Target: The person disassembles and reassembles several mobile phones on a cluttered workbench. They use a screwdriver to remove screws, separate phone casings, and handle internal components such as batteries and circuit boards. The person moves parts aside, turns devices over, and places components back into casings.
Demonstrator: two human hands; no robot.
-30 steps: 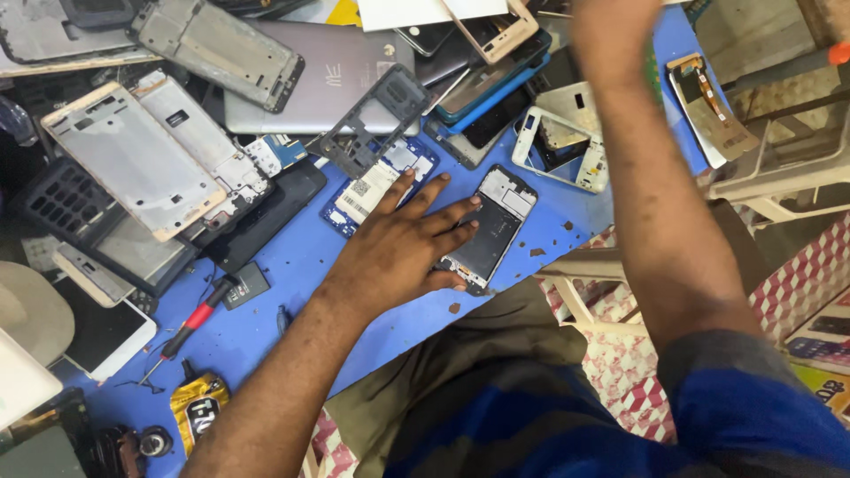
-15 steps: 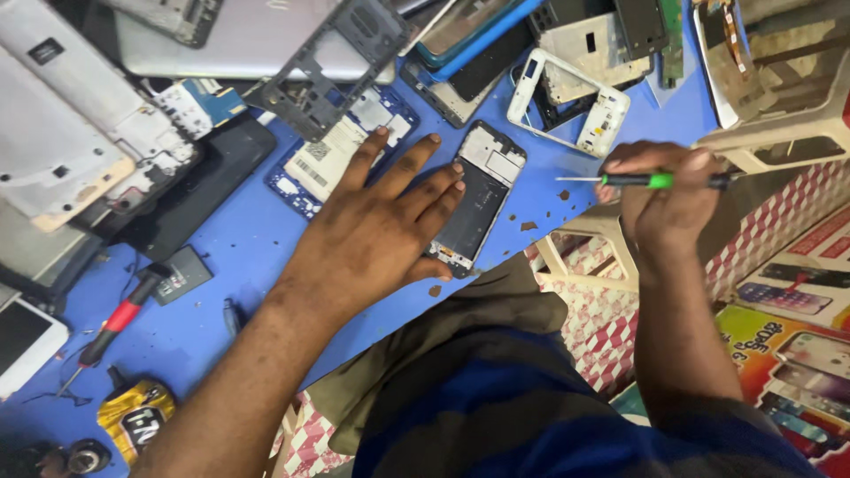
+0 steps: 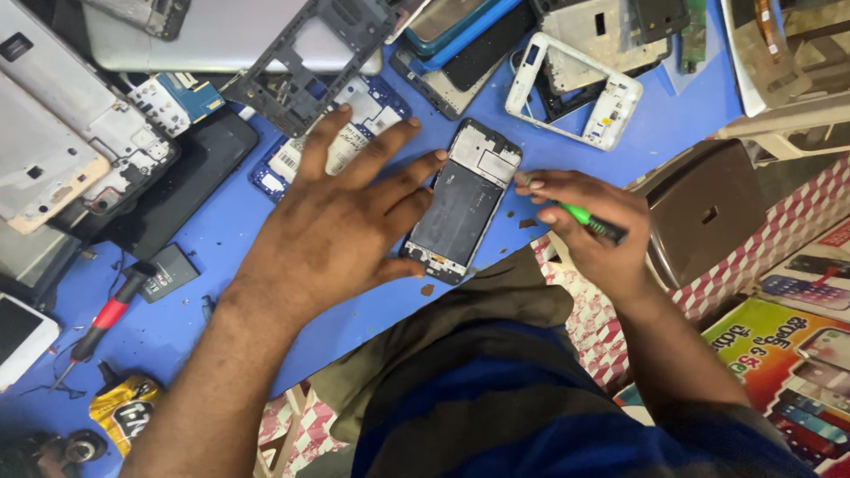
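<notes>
1. At the far left edge a white phone is cut off by the frame, so I see only its corner on the blue tabletop.
2. Just beside it lies a red-handled screwdriver, its thin tip hard to make out among loose wires.
3. Below that, a yellow and black crumpled thing sits near the bottom edge; I cannot tell what it is.
4. Above, silver phone frames and a black phone back overlap, each partly hiding the next.
5. A small dark square part lies near the screwdriver's handle.
6. My left hand is spread flat, its grip released, fingers splayed. The palm hides part of a blue circuit-lined phone body underneath, and the fingertips touch the left edge of the opened phone.
7. That opened phone lies tilted on the tabletop between my two hands, near the tabletop's front edge, dark plate upward, its left side partly covered by my fingers.
8. A white phone frame lies well behind it, overlapped by other parts.
9. My right hand has its grip clenched around a green-handled tool; the hand hides most of the handle, and the tip, pointing toward the phone's right edge, is too small to see clearly.
</notes>
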